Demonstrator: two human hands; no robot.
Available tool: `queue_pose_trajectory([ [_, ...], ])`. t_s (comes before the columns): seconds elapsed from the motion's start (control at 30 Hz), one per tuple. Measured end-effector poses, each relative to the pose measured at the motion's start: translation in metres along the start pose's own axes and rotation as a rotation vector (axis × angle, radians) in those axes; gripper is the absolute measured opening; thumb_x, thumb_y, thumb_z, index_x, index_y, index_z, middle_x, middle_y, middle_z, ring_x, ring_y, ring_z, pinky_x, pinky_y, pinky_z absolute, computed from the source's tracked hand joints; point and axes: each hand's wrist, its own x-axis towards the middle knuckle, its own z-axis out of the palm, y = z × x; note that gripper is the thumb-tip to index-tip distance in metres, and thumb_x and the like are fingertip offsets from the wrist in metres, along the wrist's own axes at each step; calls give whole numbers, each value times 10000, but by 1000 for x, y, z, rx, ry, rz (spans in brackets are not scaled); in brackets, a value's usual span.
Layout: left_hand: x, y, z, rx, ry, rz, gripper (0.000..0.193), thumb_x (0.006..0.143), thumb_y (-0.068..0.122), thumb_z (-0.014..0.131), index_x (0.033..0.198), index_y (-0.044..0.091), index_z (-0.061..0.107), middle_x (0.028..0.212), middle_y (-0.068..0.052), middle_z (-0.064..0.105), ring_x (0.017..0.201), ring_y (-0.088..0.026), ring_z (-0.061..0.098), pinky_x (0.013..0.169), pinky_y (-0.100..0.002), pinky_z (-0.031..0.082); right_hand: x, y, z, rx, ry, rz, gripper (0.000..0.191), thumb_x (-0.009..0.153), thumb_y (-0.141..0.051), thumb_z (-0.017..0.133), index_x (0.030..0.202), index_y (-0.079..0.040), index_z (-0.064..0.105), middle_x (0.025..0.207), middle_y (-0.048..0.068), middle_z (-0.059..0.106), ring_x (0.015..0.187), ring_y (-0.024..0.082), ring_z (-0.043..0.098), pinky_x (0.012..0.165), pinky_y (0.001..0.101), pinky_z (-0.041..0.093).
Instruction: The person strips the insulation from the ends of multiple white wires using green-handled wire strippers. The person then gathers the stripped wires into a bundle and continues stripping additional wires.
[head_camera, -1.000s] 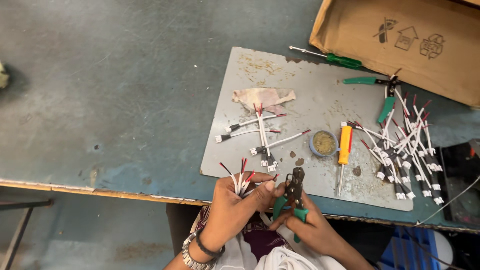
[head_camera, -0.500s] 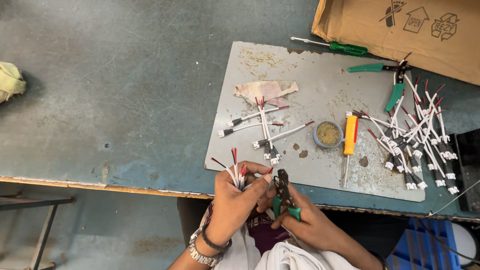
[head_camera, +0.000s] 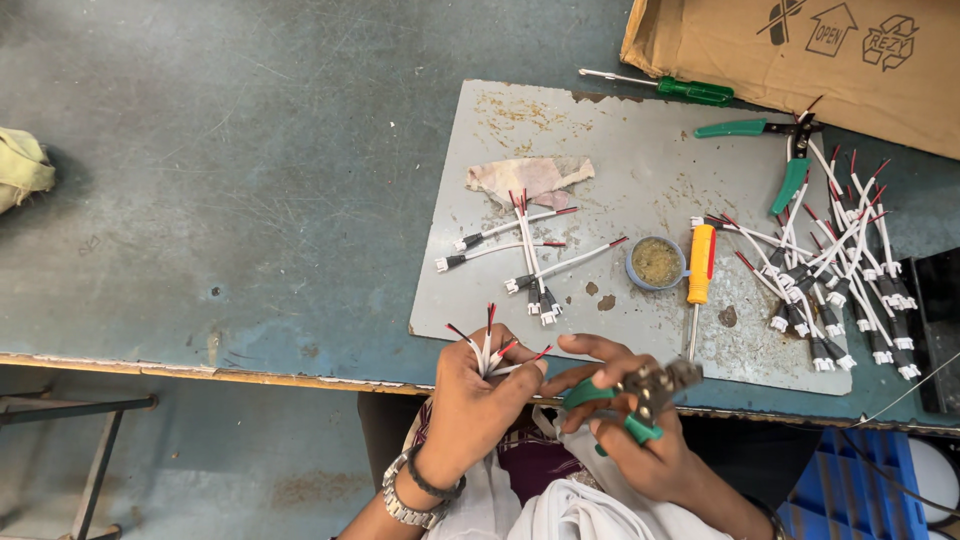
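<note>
My left hand (head_camera: 472, 395) grips a small bundle of white cables with red tips (head_camera: 492, 348), fanned upward at the table's near edge. My right hand (head_camera: 630, 430) holds green-handled pliers (head_camera: 640, 392), jaws pointing right, just beside the bundle but apart from it. A few finished white cables with connectors (head_camera: 530, 262) lie on the grey metal plate (head_camera: 620, 120) above my hands. A larger heap of similar cables (head_camera: 840, 260) lies at the plate's right side.
On the plate: a crumpled rag (head_camera: 530, 178), a small round tin (head_camera: 657, 262), a yellow-handled screwdriver (head_camera: 700, 270), green cutters (head_camera: 770, 140), a green screwdriver (head_camera: 670, 88). A cardboard box (head_camera: 800, 45) sits top right, a cloth (head_camera: 20, 165) far left, a blue crate (head_camera: 850, 480) below.
The pliers have swung away from the cable bundle to the right, and both hands have shifted slightly right along the table edge. The bundle stays in my left hand.
</note>
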Motion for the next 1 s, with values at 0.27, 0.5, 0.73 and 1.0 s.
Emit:
queue_pose_trajectory([
  [0.27,2,0,1,-68,-62,-34,111,863,73,723,829,-6,653,706,18,690,641,-8,625,552,-190,501,6,-3,0,62,-45,17,514,868,176,436,1300,-104,434,1642,300,290,1303,363,596,867,390,615],
  [0.5,2,4,2,31,13,55,76,885,61,728,880,-14,720,679,51,637,597,13,504,501,-186,396,11,-7,-2,342,11,99,553,811,137,464,1307,-103,416,1620,348,289,1211,417,646,776,409,637],
  [0.73,0,5,5,-14,74,96,100,893,45,729,884,-53,751,676,24,657,598,-14,518,507,-201,410,5,3,-7,284,17,164,565,810,137,451,1329,-81,398,1564,326,348,1207,401,663,782,421,647],
  [1.0,1,11,11,-133,-4,136,124,913,45,710,915,-75,740,802,-29,741,714,-32,616,632,-218,543,-1,18,-4,-81,-101,584,963,795,78,479,1615,-178,44,1319,126,580,1056,226,733,832,279,600],
])
